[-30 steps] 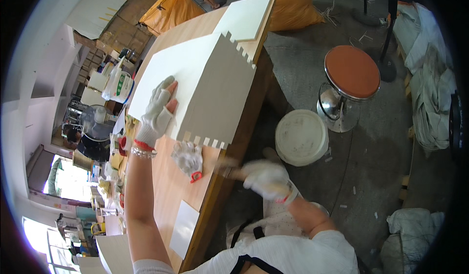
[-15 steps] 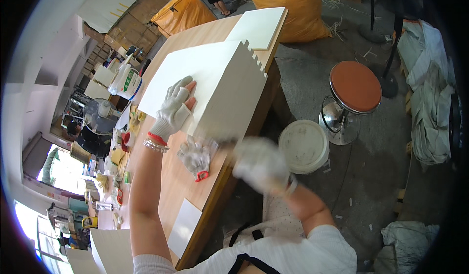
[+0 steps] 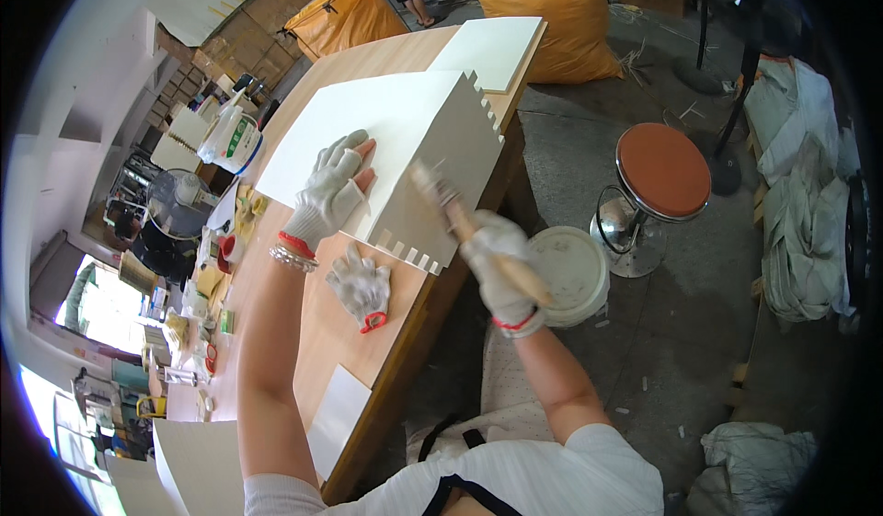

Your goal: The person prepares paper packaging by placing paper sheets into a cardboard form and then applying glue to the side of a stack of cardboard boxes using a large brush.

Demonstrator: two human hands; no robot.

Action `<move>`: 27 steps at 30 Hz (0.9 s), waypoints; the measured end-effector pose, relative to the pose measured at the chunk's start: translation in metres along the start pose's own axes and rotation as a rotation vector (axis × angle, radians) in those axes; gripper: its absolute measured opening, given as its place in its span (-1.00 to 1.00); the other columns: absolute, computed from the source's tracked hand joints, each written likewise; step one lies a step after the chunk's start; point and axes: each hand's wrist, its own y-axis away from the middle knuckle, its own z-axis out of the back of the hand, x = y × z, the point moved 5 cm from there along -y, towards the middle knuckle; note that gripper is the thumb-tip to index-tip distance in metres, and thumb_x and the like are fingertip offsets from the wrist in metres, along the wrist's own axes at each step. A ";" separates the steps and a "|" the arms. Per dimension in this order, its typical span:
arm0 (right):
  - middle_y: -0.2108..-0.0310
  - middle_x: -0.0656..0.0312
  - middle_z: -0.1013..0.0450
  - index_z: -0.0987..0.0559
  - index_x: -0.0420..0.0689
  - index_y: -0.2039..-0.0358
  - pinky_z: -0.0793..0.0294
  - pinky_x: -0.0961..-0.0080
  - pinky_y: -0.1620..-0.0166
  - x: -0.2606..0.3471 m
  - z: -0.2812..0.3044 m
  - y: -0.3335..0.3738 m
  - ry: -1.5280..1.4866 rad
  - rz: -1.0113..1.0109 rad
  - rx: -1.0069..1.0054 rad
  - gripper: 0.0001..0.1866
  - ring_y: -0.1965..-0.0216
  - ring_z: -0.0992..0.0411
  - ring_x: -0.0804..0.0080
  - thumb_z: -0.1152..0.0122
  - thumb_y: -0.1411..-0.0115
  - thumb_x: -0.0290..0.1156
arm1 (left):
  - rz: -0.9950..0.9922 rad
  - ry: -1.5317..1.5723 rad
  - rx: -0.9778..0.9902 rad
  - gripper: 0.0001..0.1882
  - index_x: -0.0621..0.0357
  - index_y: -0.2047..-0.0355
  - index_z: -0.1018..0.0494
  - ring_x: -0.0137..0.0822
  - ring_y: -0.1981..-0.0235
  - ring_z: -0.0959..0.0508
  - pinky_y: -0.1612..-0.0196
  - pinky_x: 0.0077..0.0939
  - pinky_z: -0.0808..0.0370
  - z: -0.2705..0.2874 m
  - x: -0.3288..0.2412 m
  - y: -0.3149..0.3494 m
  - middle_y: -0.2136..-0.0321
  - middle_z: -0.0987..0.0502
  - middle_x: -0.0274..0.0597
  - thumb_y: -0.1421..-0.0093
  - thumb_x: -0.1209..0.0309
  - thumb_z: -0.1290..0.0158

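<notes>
A large white box-shaped block (image 3: 386,116), with comb-like notches at two edges of its grey-white side, sits on the wooden table (image 3: 354,346). My left hand (image 3: 336,185), in a white glove with a couple of bare fingertips, lies open and flat on its top near the close corner. In my right hand (image 3: 497,258), gloved too, is a paintbrush (image 3: 457,217) with a pale wooden handle. Its bristles, slightly blurred, are raised beside the block's side; whether they touch cannot be told. A loose white glove (image 3: 359,288) with a red cuff edge rests on the table below the block.
White panels lie at the table's far end (image 3: 487,51) and near edge (image 3: 338,419). To the right stand a lidded white bucket (image 3: 570,272) and a stool with an orange-brown seat (image 3: 664,168). A white tub (image 3: 232,139) and an orange sack (image 3: 543,19) are farther off.
My right hand has lifted the paintbrush away from the block's near lower corner, and the notches there now show. My left hand stays on the block.
</notes>
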 end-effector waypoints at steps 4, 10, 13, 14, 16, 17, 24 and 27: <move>0.20 0.11 -0.55 -0.58 -0.12 0.33 -0.49 0.32 0.07 0.002 -0.017 0.073 -0.426 0.408 0.177 -0.91 0.16 -0.52 0.05 -0.23 -0.11 -0.53 | 0.008 -0.017 -0.030 -0.56 0.25 -0.11 -0.32 0.04 -0.22 -0.23 -0.26 -0.23 -0.19 -0.002 0.008 0.005 -0.20 -0.25 0.07 -0.26 0.33 0.02; 0.12 0.05 -0.53 -0.57 -0.20 0.15 -0.47 0.40 0.03 -0.123 0.061 0.110 0.026 -0.424 -0.246 -0.77 0.10 -0.49 0.19 -0.21 -0.16 -0.48 | 0.211 0.183 -0.705 -0.77 0.27 0.16 -0.40 -0.19 0.04 -0.45 0.03 -0.33 -0.46 0.005 0.014 0.052 0.07 -0.41 0.00 -0.14 0.58 0.01; 0.04 0.04 -0.49 -0.45 -0.25 -0.09 -0.43 0.39 -0.03 -0.186 0.105 0.118 0.610 -0.660 -0.128 -0.49 0.04 -0.46 0.23 -0.29 -0.11 -0.44 | 0.563 0.679 -0.708 -0.85 0.20 0.22 -0.39 -0.51 0.40 -0.35 0.37 -0.58 -0.36 -0.006 0.010 0.111 0.43 -0.34 -0.35 -0.22 0.45 0.05; -0.02 0.04 -0.42 -0.42 -0.23 -0.10 -0.42 0.35 -0.04 -0.236 0.117 0.135 -0.083 -0.853 -0.558 -0.50 -0.01 -0.42 0.22 -0.25 -0.13 -0.46 | 0.679 0.899 -0.595 -0.79 0.20 0.25 -0.38 -0.53 0.41 -0.34 0.39 -0.57 -0.35 -0.017 0.006 0.121 0.44 -0.33 -0.39 -0.29 0.31 0.11; -0.04 0.06 -0.38 -0.39 -0.22 -0.10 -0.42 0.33 -0.03 -0.286 0.117 0.158 -0.380 -0.975 -0.672 -0.51 -0.01 -0.40 0.20 -0.22 -0.13 -0.48 | 0.894 1.562 -0.469 -0.71 0.18 0.20 -0.34 -0.52 0.48 -0.34 0.45 -0.59 -0.36 -0.039 -0.005 0.129 0.50 -0.32 -0.38 -0.33 0.19 0.13; 0.00 0.07 -0.40 -0.39 -0.24 -0.08 -0.44 0.35 -0.01 -0.282 0.121 0.159 0.056 -0.932 -0.420 -0.50 0.04 -0.42 0.19 -0.25 -0.12 -0.48 | 1.016 1.910 -0.350 -0.69 0.17 0.19 -0.33 -0.52 0.50 -0.34 0.47 -0.61 -0.37 -0.042 -0.024 0.126 0.52 -0.32 -0.38 -0.35 0.16 0.13; 0.00 0.02 -0.33 -0.25 -0.24 -0.10 -0.48 0.30 0.08 -0.290 0.122 0.171 0.123 -1.005 -0.148 -0.43 0.06 -0.39 0.15 -0.26 -0.10 -0.49 | 1.045 2.129 -0.323 -0.69 0.03 0.40 -0.21 -0.55 0.65 -0.30 0.69 -0.76 -0.30 -0.033 -0.025 0.108 0.55 -0.32 -0.38 -0.37 0.10 0.19; -0.01 0.02 -0.26 -0.20 -0.21 -0.14 -0.48 0.19 0.08 -0.323 0.130 0.195 -0.443 -0.949 -0.354 -0.40 0.02 -0.33 0.14 -0.23 -0.15 -0.39 | 0.950 2.195 -0.281 -0.68 0.08 0.33 -0.27 -0.56 0.67 -0.29 0.66 -0.75 -0.36 -0.027 -0.019 0.099 0.55 -0.31 -0.39 -0.37 0.10 0.18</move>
